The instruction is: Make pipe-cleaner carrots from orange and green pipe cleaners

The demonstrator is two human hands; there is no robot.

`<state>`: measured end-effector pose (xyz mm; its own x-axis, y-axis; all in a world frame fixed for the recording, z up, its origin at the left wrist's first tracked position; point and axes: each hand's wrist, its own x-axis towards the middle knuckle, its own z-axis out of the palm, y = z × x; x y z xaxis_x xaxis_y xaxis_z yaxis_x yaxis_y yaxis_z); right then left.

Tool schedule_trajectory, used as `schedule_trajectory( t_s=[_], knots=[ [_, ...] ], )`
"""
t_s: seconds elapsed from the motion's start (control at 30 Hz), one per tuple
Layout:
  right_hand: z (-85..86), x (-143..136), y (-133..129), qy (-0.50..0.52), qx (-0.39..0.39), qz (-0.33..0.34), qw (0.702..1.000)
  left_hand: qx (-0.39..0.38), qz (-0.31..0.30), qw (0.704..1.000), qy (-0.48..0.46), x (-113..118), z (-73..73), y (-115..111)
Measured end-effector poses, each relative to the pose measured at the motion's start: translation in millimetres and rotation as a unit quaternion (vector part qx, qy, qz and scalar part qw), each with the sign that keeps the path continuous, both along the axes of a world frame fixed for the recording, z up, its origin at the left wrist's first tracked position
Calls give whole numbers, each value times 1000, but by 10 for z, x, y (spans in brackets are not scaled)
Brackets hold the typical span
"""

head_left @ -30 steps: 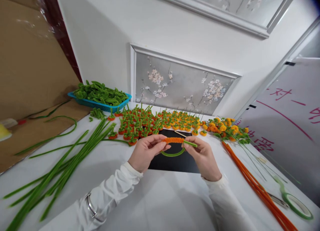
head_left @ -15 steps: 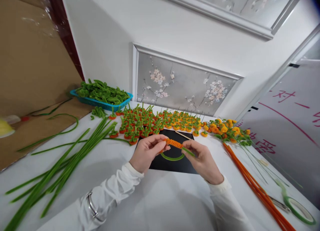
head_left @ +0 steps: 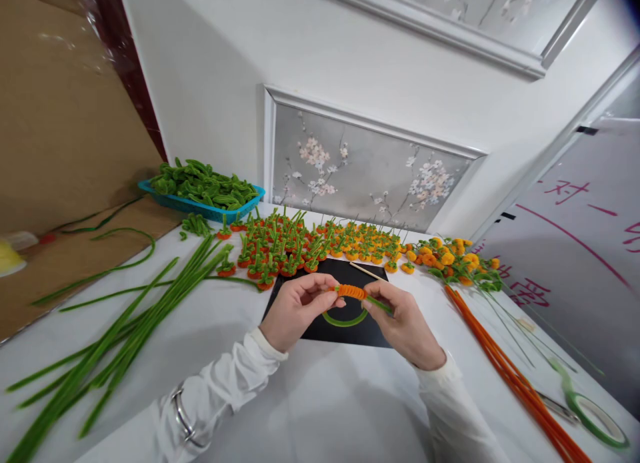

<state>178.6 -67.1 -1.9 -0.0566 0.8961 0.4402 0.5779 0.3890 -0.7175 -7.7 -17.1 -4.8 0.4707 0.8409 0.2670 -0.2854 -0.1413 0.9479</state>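
Between my two hands is a coil of orange pipe cleaner [head_left: 352, 291], wound in tight rings around a green pipe cleaner [head_left: 381, 304]. My left hand [head_left: 295, 313] pinches the coil's left end, where a small green tip shows at the fingers. At the other end, my right hand [head_left: 407, 326] grips the green pipe cleaner, thumb and fingers closed. A green curved length [head_left: 345, 323] bows below the coil, over a black mat [head_left: 323, 333]; whether it joins the held piece is hidden by my fingers.
Beyond the mat stand many small orange and yellow flowers [head_left: 300, 246] with a wooden stick [head_left: 367, 271]. Green pipe cleaners [head_left: 120, 343] lie left, near a blue tray [head_left: 200, 211] of green pieces. Orange pipe cleaners [head_left: 505, 363], green tape [head_left: 597, 419] and a flower bunch [head_left: 453, 257] are right.
The orange coil has shifted slightly right and now lies more level, its green tip showing at the left end. My left hand has turned a little; the right keeps its grip.
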Motion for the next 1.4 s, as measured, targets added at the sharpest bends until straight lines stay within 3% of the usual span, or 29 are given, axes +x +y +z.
schedule_trajectory(
  t_s=[0.23, 0.4, 0.5, 0.67, 0.77, 0.87, 0.97, 1.07, 1.27, 1.4],
  knots=[
    [10, -13, -6, 33, 0, -18, 999, 56, 14, 995, 87, -22, 42, 55],
    [67, 18, -32, 62, -52, 67, 994, 42, 10, 995, 90, -30, 22, 102],
    [89, -5, -46, 102, -77, 85, 988, 45, 4, 995, 91, -17, -13, 101],
    [2, -130, 4, 126, -46, 56, 989, 115, 117, 980, 116, 5, -97, 102],
    [-62, -214, 41, 93, 24, 2, 995, 92, 166, 976, 110, 19, -101, 94],
    [-92, -299, 47, 67, 59, -31, 996, 6, 102, 994, 48, 43, -95, 74],
    [-102, -378, 30, 53, 64, -19, 996, -70, -8, 997, -2, 60, -128, 65],
    [-100, -391, 14, 36, 56, 8, 998, -108, -57, 992, -14, 55, -164, 76],
    [-29, -168, 60, 40, 93, -64, 993, -33, -70, 992, 97, 2, -87, 83],
    [-50, -60, 125, 70, -2, -1, 998, 44, -80, 985, 144, -8, -58, 79]
  ],
)
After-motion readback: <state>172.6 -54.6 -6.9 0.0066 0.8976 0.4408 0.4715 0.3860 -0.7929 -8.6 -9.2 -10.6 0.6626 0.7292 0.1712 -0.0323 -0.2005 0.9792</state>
